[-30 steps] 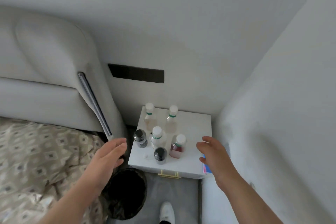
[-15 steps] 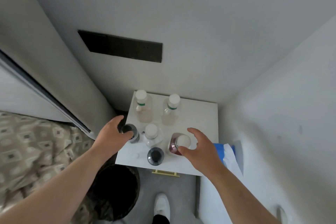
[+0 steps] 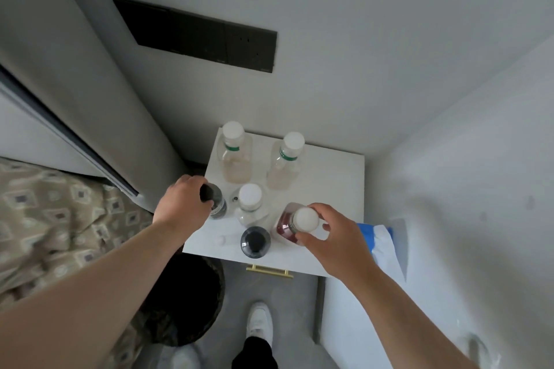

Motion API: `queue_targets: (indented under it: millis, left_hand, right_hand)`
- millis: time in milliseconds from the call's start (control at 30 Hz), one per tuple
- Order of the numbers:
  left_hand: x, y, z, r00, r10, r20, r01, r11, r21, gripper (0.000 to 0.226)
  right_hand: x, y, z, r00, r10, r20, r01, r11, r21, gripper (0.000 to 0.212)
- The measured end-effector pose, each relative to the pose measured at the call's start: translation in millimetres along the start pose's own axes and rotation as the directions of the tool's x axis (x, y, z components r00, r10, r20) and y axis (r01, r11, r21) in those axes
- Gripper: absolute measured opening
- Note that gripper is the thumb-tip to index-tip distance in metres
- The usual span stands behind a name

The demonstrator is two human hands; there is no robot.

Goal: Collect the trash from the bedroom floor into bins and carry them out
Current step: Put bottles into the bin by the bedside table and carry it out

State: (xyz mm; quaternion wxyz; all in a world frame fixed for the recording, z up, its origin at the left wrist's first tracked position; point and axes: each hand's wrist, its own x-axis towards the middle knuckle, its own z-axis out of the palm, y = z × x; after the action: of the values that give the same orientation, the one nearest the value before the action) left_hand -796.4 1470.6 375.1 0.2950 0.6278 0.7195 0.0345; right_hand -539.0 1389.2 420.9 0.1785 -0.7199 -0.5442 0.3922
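No text, brand, number or sign can be read anywhere in the frame. The two clear bottles (image 3: 234,153) (image 3: 286,160) at the back of the white worktop (image 3: 335,177), centre of the frame, carry green neck bands, but any print on them is too small to make out. The red-filled bottle (image 3: 289,226) and the dark bottles (image 3: 255,242) in the lower centre show no legible label from above. The black wall panel (image 3: 198,34) at upper left bears small marks that cannot be read.
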Motion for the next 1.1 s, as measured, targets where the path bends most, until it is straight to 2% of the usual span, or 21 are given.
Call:
queue_targets:
  millis: [133, 333, 467, 533, 567, 700, 833, 967, 1100]
  left_hand:
    - [-9.2, -5.2, -12.6, 0.998, 0.004, -0.056, -0.005, 1.0, -0.012, 0.018]
    - [-69.6, -25.0, -56.8, 0.981, -0.067, -0.18, 0.034, 0.984, -0.177, 0.029]
    - [-122.5, -46.0, -90.8, 0.967, -0.136, -0.215, 0.061, 0.945, -0.32, 0.029]
    - [-140.6, -66.2, -102.8, 0.964, -0.17, -0.206, 0.078, 0.917, -0.392, 0.038]
    - [-147.4, -78.6, -106.9, 0.96, -0.186, -0.209, 0.084, 0.906, -0.416, 0.039]
    - [-164.6, -127.2, -116.3, 0.95, -0.247, -0.189, 0.14, 0.882, -0.45, 0.039]
    - [-175.5, -158.5, -123.9, 0.949, -0.262, -0.173, 0.146, 0.856, -0.496, 0.045]
    - [-178.8, -175.3, -129.9, 0.945, -0.275, -0.176, 0.146, 0.837, -0.527, 0.042]
    - [-172.9, -196.8, -121.8, 0.953, -0.259, -0.158, 0.135, 0.829, -0.543, 0.04]
  right_hand:
    - [1.0, 10.1, 1.8, 0.999, -0.009, -0.053, 0.009, 1.0, 0.001, 0.036]
    - [-21.0, -3.6, -19.7, 0.985, -0.009, -0.171, 0.029, 0.993, 0.117, 0.04]
    - [-56.6, -53.6, -54.7, 0.951, -0.189, -0.246, 0.204, 0.978, 0.035, 0.036]
    - [-75.5, -85.4, -70.5, 0.914, -0.303, -0.269, 0.304, 0.952, -0.041, 0.032]
    - [-82.6, -100.5, -74.9, 0.9, -0.345, -0.266, 0.351, 0.936, -0.027, 0.033]
    - [-99.9, -146.6, -64.9, 0.862, -0.465, -0.202, 0.491, 0.866, 0.1, 0.057]
    - [-99.4, -187.1, -12.8, 0.843, -0.519, -0.141, 0.538, 0.809, 0.238, 0.037]
    - [-95.0, -201.3, 47.3, 0.881, -0.469, -0.066, 0.456, 0.804, 0.38, 0.032]
    - [-89.1, -200.5, 107.7, 0.924, -0.381, 0.04, 0.335, 0.852, 0.402, 0.03]
